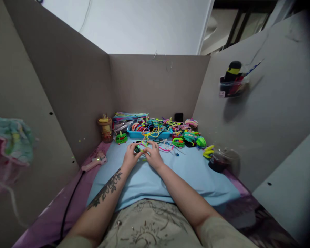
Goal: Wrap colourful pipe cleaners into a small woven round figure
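My left hand (130,156) and my right hand (153,155) rest close together on a light blue cloth (186,172). Between them sits a small green and dark craft piece (138,148) with a pipe cleaner, and both hands have their fingers closed on it. Just beyond my fingers lies a tangle of colourful pipe cleaners (155,132). My left forearm carries a dark tattoo.
A blue tray (150,135) of pipe cleaners stands at the back, with small fuzzy figures (189,137) to its right and a green one (121,138) to its left. A pink glue gun (94,162) lies at left, a dark cup (218,162) at right. Cardboard walls (74,93) enclose the desk.
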The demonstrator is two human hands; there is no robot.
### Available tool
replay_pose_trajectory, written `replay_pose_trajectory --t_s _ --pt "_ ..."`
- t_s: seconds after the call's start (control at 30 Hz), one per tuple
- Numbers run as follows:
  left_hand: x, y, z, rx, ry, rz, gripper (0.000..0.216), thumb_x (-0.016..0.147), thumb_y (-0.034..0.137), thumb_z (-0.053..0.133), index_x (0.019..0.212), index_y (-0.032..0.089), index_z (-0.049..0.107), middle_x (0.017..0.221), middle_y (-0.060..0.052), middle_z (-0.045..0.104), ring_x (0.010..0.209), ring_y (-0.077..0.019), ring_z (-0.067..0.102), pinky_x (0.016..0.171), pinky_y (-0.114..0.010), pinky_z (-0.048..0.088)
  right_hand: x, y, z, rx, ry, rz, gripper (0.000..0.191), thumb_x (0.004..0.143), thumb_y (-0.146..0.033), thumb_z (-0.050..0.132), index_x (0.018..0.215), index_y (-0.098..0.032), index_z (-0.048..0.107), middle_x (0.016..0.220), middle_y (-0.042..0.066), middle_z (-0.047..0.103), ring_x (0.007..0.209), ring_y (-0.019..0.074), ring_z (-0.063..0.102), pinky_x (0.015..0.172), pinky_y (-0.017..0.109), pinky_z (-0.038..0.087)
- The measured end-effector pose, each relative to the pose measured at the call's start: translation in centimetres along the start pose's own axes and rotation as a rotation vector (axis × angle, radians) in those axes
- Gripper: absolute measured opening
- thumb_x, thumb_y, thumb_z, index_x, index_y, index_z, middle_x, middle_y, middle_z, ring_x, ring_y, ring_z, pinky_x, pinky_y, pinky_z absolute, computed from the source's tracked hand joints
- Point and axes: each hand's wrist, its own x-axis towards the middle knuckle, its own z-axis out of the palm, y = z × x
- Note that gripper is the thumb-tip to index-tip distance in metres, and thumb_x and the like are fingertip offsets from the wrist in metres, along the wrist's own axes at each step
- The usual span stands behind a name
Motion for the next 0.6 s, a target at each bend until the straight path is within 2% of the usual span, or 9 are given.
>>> replay_pose_trajectory --t_s 0.17,0.27,0.37,0.47,0.6 --pt "0.2 -0.6 0.0 0.06 0.02 0.003 0.041 0.074 0.032 0.07 0.111 0.021 0.057 0.112 -0.01 0.056 0.1 -0.0227 0.057 0.068 -0.03 0.054 0.0 -0.3 -0.1 0.017 -0.021 -0.013 0.018 0.083 -0.012 0.058 0.086 -0.022 0.072 0.094 0.011 0.059 0.096 0.0262 0.048 0.088 0.044 0.046" --pt "0.5 -1.2 0.1 0.084 0.046 -0.018 0.042 0.067 0.032 0.075 0.103 0.019 0.058 0.1 -0.007 0.059 0.093 -0.0224 0.058 0.076 -0.035 0.052 0.0 -0.3 0.0 0.067 -0.05 -0.036 0.021 0.082 -0.008 0.054 0.086 -0.021 0.071 0.093 0.009 0.062 0.093 0.0238 0.053 0.086 0.04 0.048" --pt "0.7 -1.5 0.2 0.093 0.06 -0.045 0.041 0.062 0.035 0.078 0.094 0.019 0.057 0.088 -0.003 0.058 0.085 -0.0207 0.058 0.076 -0.035 0.049 0.1 -0.2 0.1 0.122 -0.082 -0.04 0.021 0.082 -0.007 0.053 0.085 -0.02 0.069 0.094 0.008 0.066 0.094 0.0222 0.057 0.089 0.037 0.048" --pt "0.7 -1.3 0.1 0.087 0.063 -0.066 0.04 0.061 0.036 0.077 0.09 0.02 0.056 0.082 0.0 0.057 0.08 -0.0189 0.057 0.074 -0.032 0.048 0.0 -0.1 0.1 0.161 -0.103 0.003 0.019 0.082 -0.01 0.052 0.086 -0.02 0.068 0.09 0.007 0.068 0.091 0.0214 0.06 0.087 0.035 0.048" --pt "0.7 -1.0 0.1 0.058 0.047 -0.075 0.039 0.062 0.037 0.077 0.089 0.019 0.056 0.081 0.0 0.057 0.075 -0.0167 0.056 0.069 -0.029 0.046 -0.2 -0.2 0.0 0.209 -0.12 0.119 0.018 0.083 -0.014 0.05 0.087 -0.021 0.066 0.079 0.003 0.069 0.074 0.0177 0.061 0.071 0.028 0.048"
